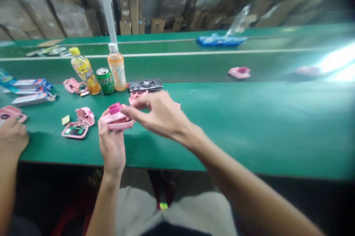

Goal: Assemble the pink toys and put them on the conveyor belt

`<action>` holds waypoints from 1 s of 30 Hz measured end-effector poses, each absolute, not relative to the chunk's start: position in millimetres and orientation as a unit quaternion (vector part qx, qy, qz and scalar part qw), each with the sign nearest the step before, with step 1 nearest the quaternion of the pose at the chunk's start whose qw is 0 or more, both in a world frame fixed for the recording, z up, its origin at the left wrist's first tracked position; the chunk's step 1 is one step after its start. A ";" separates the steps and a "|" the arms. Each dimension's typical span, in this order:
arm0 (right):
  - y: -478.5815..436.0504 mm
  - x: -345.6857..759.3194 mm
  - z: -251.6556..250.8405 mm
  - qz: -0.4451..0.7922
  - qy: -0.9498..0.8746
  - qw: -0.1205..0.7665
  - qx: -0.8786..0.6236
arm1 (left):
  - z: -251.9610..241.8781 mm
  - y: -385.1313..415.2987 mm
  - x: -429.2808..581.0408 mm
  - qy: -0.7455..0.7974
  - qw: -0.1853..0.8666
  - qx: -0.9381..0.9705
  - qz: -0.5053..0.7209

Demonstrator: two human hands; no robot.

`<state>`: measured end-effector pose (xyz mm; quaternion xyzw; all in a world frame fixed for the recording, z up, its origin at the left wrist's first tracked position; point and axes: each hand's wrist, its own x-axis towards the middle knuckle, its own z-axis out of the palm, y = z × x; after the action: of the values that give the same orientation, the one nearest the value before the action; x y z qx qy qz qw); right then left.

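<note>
The left hand [112, 143] grasps a pink case [115, 118] from below, at the case's 6 o'clock, above the green surface [249, 129]. The right hand [161, 114] comes in from 3 o'clock, fingers bent, thumb at the case's edge; whether it pinches anything I cannot tell. From the case, an opened shell [85, 118] lies at 9 o'clock, a green can [105, 82] at 11, an orange-drink bottle [117, 69] at 12. Another pink piece [137, 98] is partly hidden by the right hand.
</note>
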<state>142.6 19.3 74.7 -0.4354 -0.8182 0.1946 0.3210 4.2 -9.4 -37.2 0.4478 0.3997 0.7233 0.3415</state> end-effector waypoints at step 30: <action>-18.7 173.9 -39.1 0.189 -0.698 0.527 -0.446 | -37.1 -18.0 59.0 0.343 0.536 0.311 0.706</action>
<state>173.9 -18.7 -39.1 -0.4465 -0.6982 0.1891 0.5268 59.0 -18.0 -37.1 0.3112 0.3426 0.7057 0.5364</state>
